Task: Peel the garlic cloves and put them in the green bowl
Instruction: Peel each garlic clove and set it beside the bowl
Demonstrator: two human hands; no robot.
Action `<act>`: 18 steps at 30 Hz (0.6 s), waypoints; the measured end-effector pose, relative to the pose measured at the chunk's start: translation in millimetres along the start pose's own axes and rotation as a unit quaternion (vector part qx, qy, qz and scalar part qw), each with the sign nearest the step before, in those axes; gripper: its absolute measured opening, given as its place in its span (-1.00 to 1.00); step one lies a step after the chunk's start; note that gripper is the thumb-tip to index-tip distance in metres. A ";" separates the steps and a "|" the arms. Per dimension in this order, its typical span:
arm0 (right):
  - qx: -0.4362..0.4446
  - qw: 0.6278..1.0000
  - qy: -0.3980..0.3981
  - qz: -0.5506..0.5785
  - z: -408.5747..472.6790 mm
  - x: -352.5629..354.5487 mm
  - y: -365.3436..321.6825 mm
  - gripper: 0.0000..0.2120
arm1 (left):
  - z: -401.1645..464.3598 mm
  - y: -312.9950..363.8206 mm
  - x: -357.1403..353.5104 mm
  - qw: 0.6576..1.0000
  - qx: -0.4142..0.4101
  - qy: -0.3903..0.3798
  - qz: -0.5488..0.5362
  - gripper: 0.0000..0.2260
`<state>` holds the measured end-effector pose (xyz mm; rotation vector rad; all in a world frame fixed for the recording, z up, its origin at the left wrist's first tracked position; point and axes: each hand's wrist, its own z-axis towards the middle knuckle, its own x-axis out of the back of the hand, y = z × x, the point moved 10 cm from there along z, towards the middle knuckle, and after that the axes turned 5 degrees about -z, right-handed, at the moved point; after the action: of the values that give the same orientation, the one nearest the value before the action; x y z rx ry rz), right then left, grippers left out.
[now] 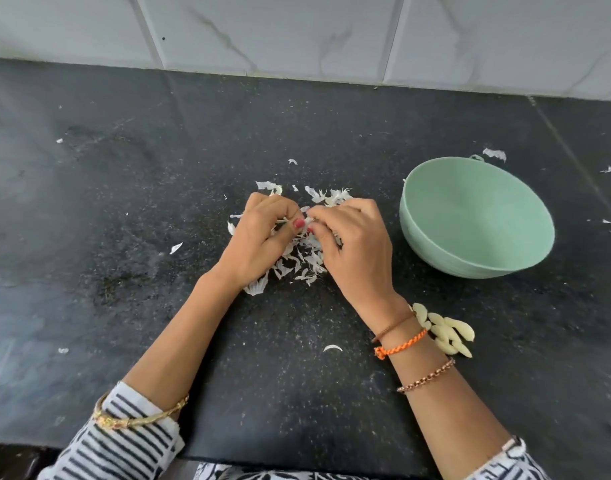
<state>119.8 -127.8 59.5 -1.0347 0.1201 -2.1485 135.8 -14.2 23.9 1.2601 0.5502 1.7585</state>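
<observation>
- Nearest the viewer, two forearms reach away across a dark speckled counter [297, 375]. Black-and-white striped sleeves [124, 441] cover the arms near the bottom edge.
- The left arm wears a gold bangle [137, 415]. The right wrist wears an orange braided band [399, 344] and, nearer the viewer, a copper chain bracelet [427, 375].
- Just right of the right wrist, a small heap of peeled garlic cloves [448, 332] lies on the counter, pale yellow, touching one another. They sit outside the bowl, near and slightly left of it.
- A single curved scrap of skin [332, 348] lies near the middle of the counter, left of the right wrist.
- Farther in, the left hand [259, 237] and right hand [352, 240] meet over a pile of white papery garlic skins [302, 259]. Both hands are curled, fingertips pressed together around a small white garlic piece [309, 221] pinched between them. Each grip is closed tight on it; whether it is a clove or only skin cannot be told.
- To the right of the hands, well apart from them, stands the green bowl [435, 237], upright. No cloves show in the part of its inside that can be seen.
- More skin flakes are scattered across the counter, some beyond the bowl.
- At the far edge, a wall of pale marbled tiles [297, 32] rises behind the counter.
</observation>
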 end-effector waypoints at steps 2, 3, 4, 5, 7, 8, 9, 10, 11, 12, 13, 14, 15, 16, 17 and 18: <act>0.009 1.000 -0.006 0.008 -1.5 -1.9 0.3 -0.82 | -0.6 0.8 -0.7 1.000 -0.012 -0.001 -0.006 -0.77; 0.008 1.000 -0.010 0.007 -1.9 -2.9 0.9 -0.81 | -0.8 0.8 -1.3 1.000 -0.015 -0.003 -0.009 -0.78; 0.003 1.000 -0.011 0.004 -1.8 -3.4 1.9 -0.78 | -0.7 1.6 -1.7 1.000 -0.015 -0.001 -0.014 -0.78; -0.003 1.000 -0.009 0.000 -1.8 -2.8 2.8 -0.76 | -0.6 3.4 -1.5 1.000 -0.017 0.003 -0.018 -0.77; -0.012 1.000 0.009 -0.008 -3.1 1.6 3.6 -0.73 | -1.0 11.3 1.1 0.999 -0.038 0.021 -0.006 -0.74; -0.013 1.000 0.019 -0.013 -3.8 4.3 4.0 -0.74 | -1.2 17.1 3.3 0.998 -0.055 0.033 0.007 -0.77; -0.015 0.999 0.026 -0.016 -4.2 6.5 4.7 -0.74 | -1.8 21.8 6.1 0.997 -0.069 0.044 0.015 -0.80; -0.018 0.999 0.031 -0.018 -4.4 8.0 6.1 -0.74 | -2.1 24.2 9.0 0.996 -0.075 0.053 0.013 -0.84; -0.022 0.999 0.033 -0.019 -4.4 8.7 8.1 -0.74 | -2.0 24.7 10.9 0.995 -0.077 0.057 0.005 -0.87; -0.026 0.999 0.032 -0.020 -4.5 8.9 9.9 -0.74 | -2.0 24.4 11.4 0.995 -0.077 0.057 -0.002 -0.88; -0.029 0.999 0.030 -0.021 -4.6 8.9 11.0 -0.74 | -2.3 24.1 10.5 0.996 -0.076 0.055 -0.007 -0.89; -0.029 0.999 0.028 -0.024 -4.8 8.9 11.7 -0.73 | -2.7 24.5 9.4 0.996 -0.075 0.054 -0.010 -0.91; -0.029 0.999 0.027 -0.025 -5.4 8.9 11.6 -0.73 | -3.0 24.9 8.3 0.996 -0.073 0.055 -0.014 -0.92; -0.026 0.999 0.028 -0.024 -6.0 8.9 11.2 -0.73 | -2.9 24.6 7.4 0.996 -0.069 0.056 -0.018 -0.92; -0.024 0.999 0.029 -0.021 -6.3 8.9 10.4 -0.73 | -2.8 23.6 6.4 0.996 -0.064 0.055 -0.021 -0.91; -0.022 0.999 0.030 -0.015 -6.6 8.8 9.5 -0.73 | -2.6 22.6 5.4 0.997 -0.059 0.051 -0.025 -0.88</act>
<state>117.1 -141.8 57.1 -1.0033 0.1828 -2.2133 123.9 -21.0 42.8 1.0713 0.5229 1.7936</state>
